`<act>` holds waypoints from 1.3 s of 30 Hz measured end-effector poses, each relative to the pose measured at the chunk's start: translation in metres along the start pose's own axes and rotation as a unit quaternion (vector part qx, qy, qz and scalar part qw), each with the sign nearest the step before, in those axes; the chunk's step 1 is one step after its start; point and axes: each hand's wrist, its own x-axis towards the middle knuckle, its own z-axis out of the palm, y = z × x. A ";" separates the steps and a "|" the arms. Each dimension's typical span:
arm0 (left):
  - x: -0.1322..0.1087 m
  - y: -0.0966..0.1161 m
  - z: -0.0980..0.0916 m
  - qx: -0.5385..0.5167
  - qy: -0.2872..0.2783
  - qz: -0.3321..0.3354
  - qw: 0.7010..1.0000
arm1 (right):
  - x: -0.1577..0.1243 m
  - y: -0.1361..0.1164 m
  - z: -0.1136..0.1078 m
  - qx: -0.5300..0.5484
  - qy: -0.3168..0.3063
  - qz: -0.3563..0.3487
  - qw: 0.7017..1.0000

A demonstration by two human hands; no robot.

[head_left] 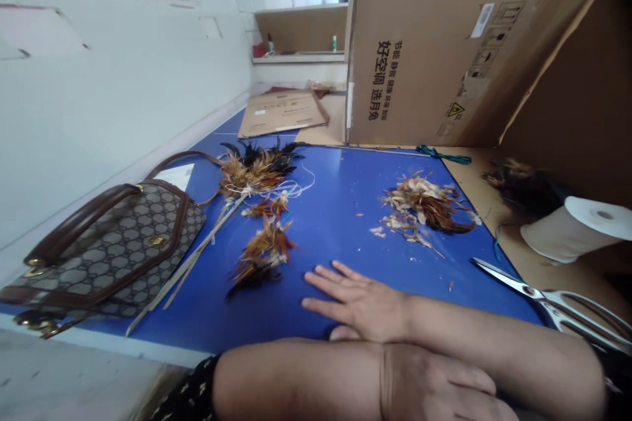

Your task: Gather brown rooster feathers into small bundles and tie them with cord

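Observation:
My right hand [360,302] lies flat on the blue tabletop [336,210], fingers spread, nothing in it. My left arm crosses in front of it. My left hand [439,385] rests by my right forearm at the bottom edge, fingers stretched out loosely and partly cut off; I see nothing held. Left of my right hand is a small bunch of brown feathers [264,250]. Behind it lies a larger brown and black feather bundle [257,168] on pale sticks [197,253], with white string [296,189]. A loose feather pile [424,200] lies to the right.
A patterned handbag [128,243] stands at the left by the white wall. Metal scissors [538,296] and a ribbon spool [573,230] are on the right. A large cardboard box [419,72] and flat cardboard [281,112] stand at the back. Green cord [442,154] lies near the box.

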 end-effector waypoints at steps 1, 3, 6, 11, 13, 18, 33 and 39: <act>0.000 0.000 0.002 -0.004 -0.003 -0.004 1.000 | 0.006 0.002 0.005 0.001 -0.007 -0.014 1.000; 0.001 0.002 0.010 -0.005 0.015 -0.017 1.000 | 0.013 0.018 0.006 -0.011 -0.004 0.011 1.000; 0.004 0.005 0.022 0.002 0.044 -0.051 0.998 | 0.010 0.065 -0.010 -0.055 0.020 0.123 0.991; 0.014 0.003 0.014 -0.039 0.028 -0.075 0.996 | -0.021 0.127 -0.059 -0.110 0.035 0.297 0.948; 0.018 0.000 0.004 -0.059 0.040 -0.049 0.996 | -0.040 0.119 -0.071 -0.118 0.043 0.276 0.953; 0.020 0.002 -0.007 -0.099 0.042 -0.035 0.994 | -0.095 0.029 -0.064 -0.073 0.014 0.144 0.987; 0.017 0.015 0.009 0.005 0.117 -0.015 0.993 | -0.118 0.068 -0.060 -0.019 -0.051 0.088 0.995; 0.017 0.013 -0.008 0.040 0.167 -0.033 0.985 | -0.109 0.115 -0.083 -0.066 -0.017 0.146 0.987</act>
